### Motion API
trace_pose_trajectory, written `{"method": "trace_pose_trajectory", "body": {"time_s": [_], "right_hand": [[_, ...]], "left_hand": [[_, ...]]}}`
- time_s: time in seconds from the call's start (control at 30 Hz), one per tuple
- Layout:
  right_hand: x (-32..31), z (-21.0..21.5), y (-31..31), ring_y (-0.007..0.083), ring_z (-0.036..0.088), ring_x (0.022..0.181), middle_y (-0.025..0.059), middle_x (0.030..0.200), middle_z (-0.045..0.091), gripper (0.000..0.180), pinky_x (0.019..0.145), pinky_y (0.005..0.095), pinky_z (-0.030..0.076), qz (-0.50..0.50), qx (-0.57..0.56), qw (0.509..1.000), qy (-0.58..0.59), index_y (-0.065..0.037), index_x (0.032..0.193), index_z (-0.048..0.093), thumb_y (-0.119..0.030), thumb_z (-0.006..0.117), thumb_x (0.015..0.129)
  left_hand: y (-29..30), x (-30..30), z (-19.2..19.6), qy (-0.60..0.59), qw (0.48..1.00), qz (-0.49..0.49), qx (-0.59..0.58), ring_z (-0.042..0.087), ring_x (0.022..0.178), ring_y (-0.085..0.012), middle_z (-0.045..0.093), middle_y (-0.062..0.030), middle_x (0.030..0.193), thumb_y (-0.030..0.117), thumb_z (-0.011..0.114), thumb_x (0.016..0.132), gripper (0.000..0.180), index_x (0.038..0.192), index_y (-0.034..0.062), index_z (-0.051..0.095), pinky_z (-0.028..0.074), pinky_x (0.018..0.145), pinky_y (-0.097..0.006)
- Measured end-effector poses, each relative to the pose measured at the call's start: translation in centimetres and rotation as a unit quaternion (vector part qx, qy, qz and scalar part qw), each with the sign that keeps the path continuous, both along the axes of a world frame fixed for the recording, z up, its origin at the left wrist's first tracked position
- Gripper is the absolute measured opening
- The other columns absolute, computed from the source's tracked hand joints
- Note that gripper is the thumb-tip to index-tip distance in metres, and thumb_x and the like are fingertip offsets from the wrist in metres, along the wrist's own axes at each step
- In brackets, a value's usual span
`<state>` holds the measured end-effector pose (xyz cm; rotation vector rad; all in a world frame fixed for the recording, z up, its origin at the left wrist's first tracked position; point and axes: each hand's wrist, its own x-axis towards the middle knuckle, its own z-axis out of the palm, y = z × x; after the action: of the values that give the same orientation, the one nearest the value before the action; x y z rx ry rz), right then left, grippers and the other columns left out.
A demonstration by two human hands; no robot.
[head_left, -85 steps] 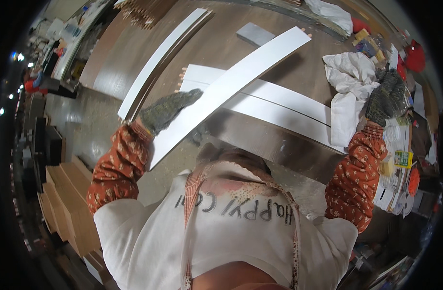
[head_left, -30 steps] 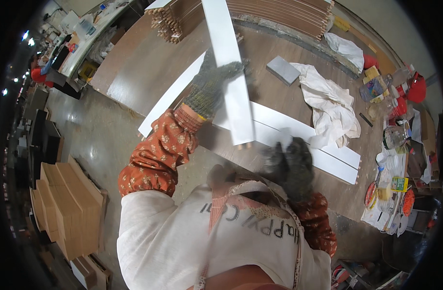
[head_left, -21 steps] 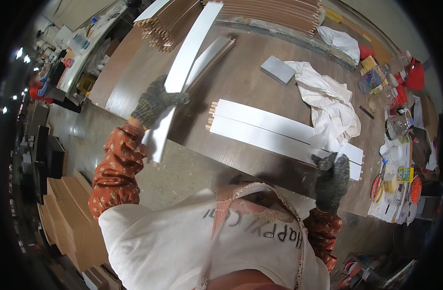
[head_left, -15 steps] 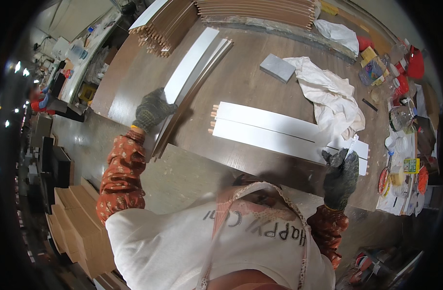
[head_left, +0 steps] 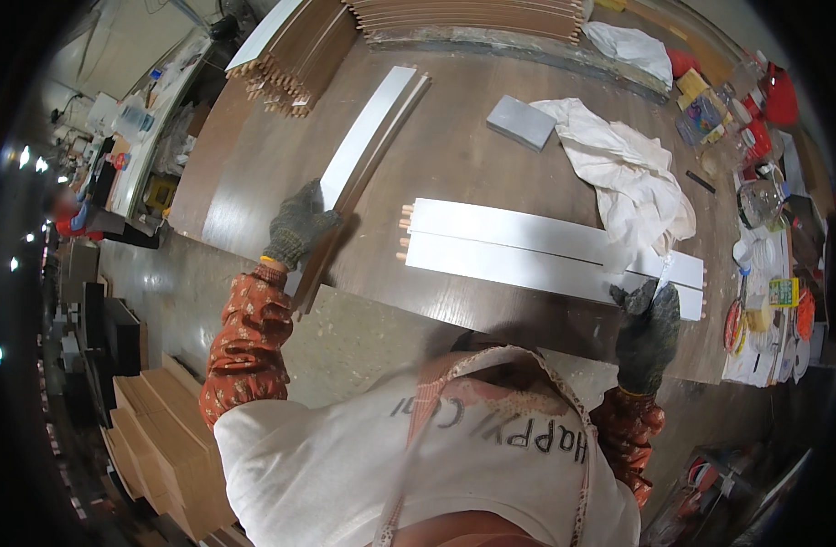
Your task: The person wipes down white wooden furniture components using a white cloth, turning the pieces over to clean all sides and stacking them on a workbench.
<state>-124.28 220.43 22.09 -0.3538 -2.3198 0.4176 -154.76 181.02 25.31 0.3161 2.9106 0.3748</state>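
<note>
At the left of the table, my gloved left hand [head_left: 299, 223] is closed round the near part of a few narrow white-faced boards [head_left: 368, 128]. They lie together at a slant, with wooden pegs at their ends. My gloved right hand [head_left: 649, 337] is at the right end of a white board pair [head_left: 500, 251], which lies flat with pegs at both ends. A thin whitish piece shows between its fingers; what it is I cannot make out. Just beyond, a crumpled white cloth [head_left: 618, 173] lies partly over the pair.
A grey block [head_left: 522, 122] lies beside the cloth. Stacks of brown pegged boards [head_left: 472, 20] stand along the far edge. Bottles [head_left: 760, 201] and tools crowd the right side. Cardboard boxes [head_left: 167, 447] stand on the floor at left; a person [head_left: 80, 219] is farther off.
The slanted boards have come closer together, and their far end has moved nearer to me. My left hand stays on them. My right hand keeps about the same place by the pair.
</note>
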Motion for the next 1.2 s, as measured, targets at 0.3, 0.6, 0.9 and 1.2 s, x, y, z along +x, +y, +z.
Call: {"method": "trace_pose_trajectory", "body": {"time_s": [0.3,0.6,0.9,1.2], "right_hand": [[0.6,2.0,-0.4,0.0145,0.053,0.070,0.0025,0.080,0.053,0.019,0.089,0.0480,0.044,0.144,-0.687,0.674,0.232,-0.005,0.093,0.052,-0.022,0.044,0.095],[6.6,0.5,5.4,0.0163,0.057,0.082,0.0081,0.097,0.058,0.024,0.086,0.0402,0.047,0.128,-0.579,0.760,0.266,-0.001,0.107,0.054,-0.019,0.044,0.096],[8.6,0.4,11.0,0.0220,0.060,0.091,0.0151,0.102,0.061,0.021,0.081,0.0307,0.048,-0.191,0.006,0.980,0.062,0.003,0.108,0.057,-0.001,0.051,0.089],[5.3,-4.7,14.3,0.0242,0.060,0.080,0.0132,0.090,0.062,0.029,0.074,0.0314,0.047,-0.028,-0.277,0.946,0.169,0.003,0.106,0.056,-0.019,0.042,0.093]], "left_hand": [[6.8,4.0,4.3,0.095,0.931,-0.303,0.180,0.055,0.107,-0.0290,0.058,-0.0157,0.114,0.020,0.072,0.075,0.050,0.118,0.0026,0.053,0.044,0.091,-0.037],[14.4,10.4,1.3,0.174,0.848,-0.500,-0.005,0.030,0.130,-0.0343,0.034,-0.0177,0.139,0.046,0.061,0.080,0.068,0.134,0.0094,0.041,0.021,0.108,-0.048],[12.0,12.4,-1.0,-0.026,0.855,-0.114,0.505,0.041,0.123,-0.0274,0.031,-0.0124,0.141,0.028,0.058,0.087,0.065,0.140,0.0085,0.026,0.040,0.098,-0.039],[10.3,11.9,-6.0,0.019,0.836,0.142,0.530,0.050,0.101,-0.0155,0.054,-0.0088,0.113,0.020,0.062,0.086,0.044,0.121,-0.0012,0.048,0.041,0.089,-0.029]]}}
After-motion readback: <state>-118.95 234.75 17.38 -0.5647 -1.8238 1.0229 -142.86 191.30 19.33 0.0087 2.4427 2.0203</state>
